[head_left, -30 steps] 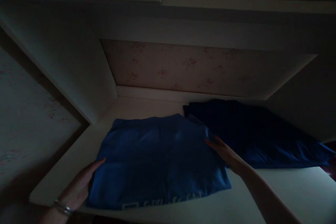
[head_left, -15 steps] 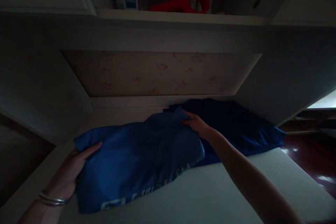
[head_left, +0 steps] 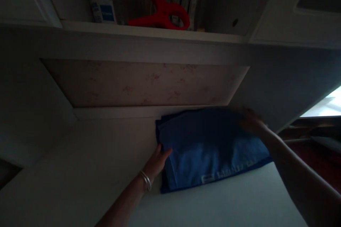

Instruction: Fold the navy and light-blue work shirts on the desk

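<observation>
A folded blue garment (head_left: 210, 147) with pale lettering along its near edge lies on a darker blue folded garment (head_left: 159, 126) at the back right of a white shelf (head_left: 87, 170). My left hand (head_left: 156, 161), with a bangle on its wrist, rests against the stack's left edge, fingers stretched toward the cloth. My right hand (head_left: 252, 120) lies on the stack's far right corner, blurred and dim, so I cannot make out its fingers. The light is low.
Above, an upper shelf (head_left: 149, 31) holds a red scissor-shaped object (head_left: 160, 10), a white container with a blue label (head_left: 103, 10) and several upright items. A papered back wall (head_left: 144, 83) and the white right side panel (head_left: 282, 85) enclose the shelf.
Both hands carried the brighter blue garment rightward and set it on the dark one. My view shifted up and right.
</observation>
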`<state>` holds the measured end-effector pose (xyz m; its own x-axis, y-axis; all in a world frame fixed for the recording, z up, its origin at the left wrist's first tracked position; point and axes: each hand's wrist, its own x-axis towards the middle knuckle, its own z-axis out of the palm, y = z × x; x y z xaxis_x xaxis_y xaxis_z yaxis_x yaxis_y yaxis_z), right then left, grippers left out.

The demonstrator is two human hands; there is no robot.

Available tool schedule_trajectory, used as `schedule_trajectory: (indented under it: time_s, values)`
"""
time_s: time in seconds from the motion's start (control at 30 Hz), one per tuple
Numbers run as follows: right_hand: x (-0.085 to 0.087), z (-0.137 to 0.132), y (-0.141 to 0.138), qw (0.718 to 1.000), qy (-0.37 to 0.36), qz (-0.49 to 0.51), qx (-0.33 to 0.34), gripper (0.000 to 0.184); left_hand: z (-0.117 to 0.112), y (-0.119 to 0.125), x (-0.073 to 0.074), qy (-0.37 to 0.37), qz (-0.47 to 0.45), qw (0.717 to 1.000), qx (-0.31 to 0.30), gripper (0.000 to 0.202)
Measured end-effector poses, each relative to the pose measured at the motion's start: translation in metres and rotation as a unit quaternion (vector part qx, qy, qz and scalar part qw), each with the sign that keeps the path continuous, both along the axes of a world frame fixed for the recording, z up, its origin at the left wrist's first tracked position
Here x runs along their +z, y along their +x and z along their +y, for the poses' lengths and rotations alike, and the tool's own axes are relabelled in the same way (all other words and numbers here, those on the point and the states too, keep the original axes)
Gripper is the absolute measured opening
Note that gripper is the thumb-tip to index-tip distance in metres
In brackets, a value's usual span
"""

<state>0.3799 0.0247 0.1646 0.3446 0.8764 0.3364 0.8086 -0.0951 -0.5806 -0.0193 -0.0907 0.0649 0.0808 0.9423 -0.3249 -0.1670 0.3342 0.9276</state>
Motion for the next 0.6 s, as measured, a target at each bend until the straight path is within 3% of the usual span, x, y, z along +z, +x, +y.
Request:
schedule_trajectory:
  time_s: [0.1,0.13,0.2,0.27,0.33,0.43,0.5,0.6]
  values:
    - [-0.052,-0.038,-0.050,0.997,-0.031,0.027,0.064,0.047,-0.013,-0.028,-0.049,-0.054,0.043,0.997,0.027,0.065]
    - [-0.071,-0.056,-0.077,0.986,-0.042,0.102,0.125,0.044,-0.019,-0.041,-0.058,-0.057,0.052,0.996,0.041,0.061]
    - [-0.107,-0.095,-0.141,0.931,-0.098,0.270,0.226,0.039,-0.028,-0.067,-0.066,-0.037,0.066,0.995,0.065,0.052]
    - [-0.133,-0.132,-0.210,0.856,-0.152,0.399,0.291,0.040,-0.033,-0.088,-0.066,0.000,0.082,0.993,0.087,0.044]
    - [-0.148,-0.156,-0.273,0.806,-0.168,0.481,0.301,0.041,-0.035,-0.100,-0.064,0.029,0.088,0.989,0.116,0.039]
    - [-0.159,-0.164,-0.342,0.773,-0.164,0.531,0.305,0.043,-0.035,-0.109,-0.065,0.044,0.064,0.985,0.156,0.042]
    - [-0.165,-0.156,-0.370,0.774,-0.155,0.538,0.296,0.046,-0.036,-0.113,-0.069,0.051,0.059,0.984,0.158,0.049]
    - [-0.173,-0.141,-0.385,0.802,-0.138,0.519,0.261,0.046,-0.035,-0.122,-0.075,0.055,0.064,0.986,0.143,0.055]
